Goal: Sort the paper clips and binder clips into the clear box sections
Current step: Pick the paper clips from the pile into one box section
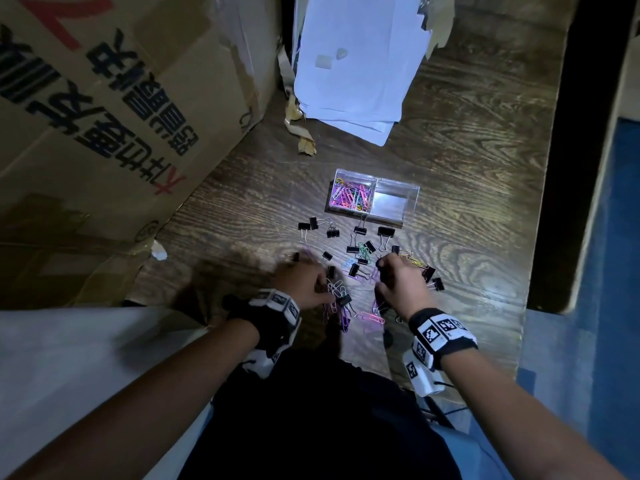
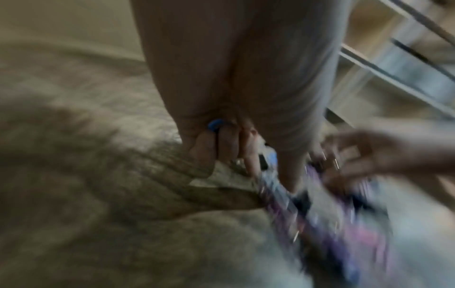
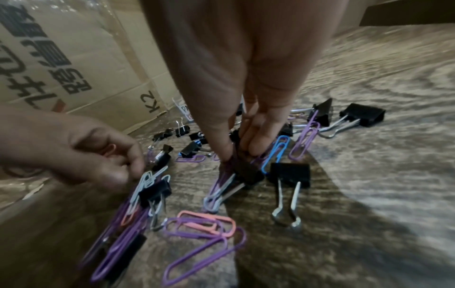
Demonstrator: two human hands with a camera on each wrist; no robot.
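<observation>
Where wire paper clips (image 3: 204,231) lie, woodgrain table (image 1: 467,168)

- Both bare forearms reach forward and down, each wrist wrapped in a black-and-white patterned band
- The left hand (image 1: 304,285) is low, palm down, fingers curled with tips drawn together; the left wrist view is too blurred to show its grip
- The right hand (image 3: 236,120) points down, thumb and fingertips pinched together at the tips; the hands are near, apart
</observation>
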